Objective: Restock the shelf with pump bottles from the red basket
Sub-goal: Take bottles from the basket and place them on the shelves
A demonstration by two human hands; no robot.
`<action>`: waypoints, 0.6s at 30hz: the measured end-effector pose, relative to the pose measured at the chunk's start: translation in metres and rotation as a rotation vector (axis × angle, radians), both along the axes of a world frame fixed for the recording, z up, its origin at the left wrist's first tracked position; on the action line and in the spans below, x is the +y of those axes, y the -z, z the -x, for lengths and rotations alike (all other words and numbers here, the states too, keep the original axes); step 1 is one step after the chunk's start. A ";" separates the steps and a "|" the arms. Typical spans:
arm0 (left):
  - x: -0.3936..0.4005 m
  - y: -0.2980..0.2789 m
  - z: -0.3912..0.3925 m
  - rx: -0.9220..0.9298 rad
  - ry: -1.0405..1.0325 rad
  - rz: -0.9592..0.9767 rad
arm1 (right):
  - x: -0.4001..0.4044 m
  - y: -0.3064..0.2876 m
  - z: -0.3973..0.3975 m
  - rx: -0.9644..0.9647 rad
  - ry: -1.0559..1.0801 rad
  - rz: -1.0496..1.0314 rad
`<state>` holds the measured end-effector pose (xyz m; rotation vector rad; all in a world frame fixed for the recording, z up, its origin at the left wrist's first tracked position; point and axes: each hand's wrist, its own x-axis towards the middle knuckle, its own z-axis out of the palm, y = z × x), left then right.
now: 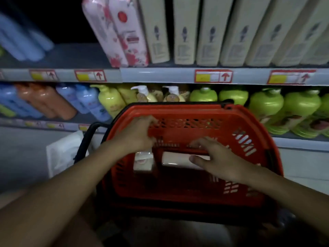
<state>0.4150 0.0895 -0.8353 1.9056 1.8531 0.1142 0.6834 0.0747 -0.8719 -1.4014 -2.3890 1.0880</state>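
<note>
Inside the red basket (249,125) lie two pale pump bottles (178,160) — flat on its floor, side by side. Left hand (137,136) hovers above one, fingers loosely curled, grasping nothing; right hand (213,155) hovers spread, released — shelf (160,75) stands behind

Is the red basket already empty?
No, two pale bottles still lie in the red basket, with the left hand and right hand reaching in over them.
</note>
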 end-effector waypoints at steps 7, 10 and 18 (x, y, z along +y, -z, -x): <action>-0.020 0.046 -0.001 0.466 0.290 0.348 | 0.022 0.029 0.026 -0.157 -0.148 0.072; -0.028 0.051 -0.011 0.495 0.309 0.172 | 0.029 0.030 0.024 -0.202 -0.189 -0.006; -0.043 0.069 0.009 0.475 0.365 0.245 | 0.031 0.042 0.009 -0.360 -0.231 -0.045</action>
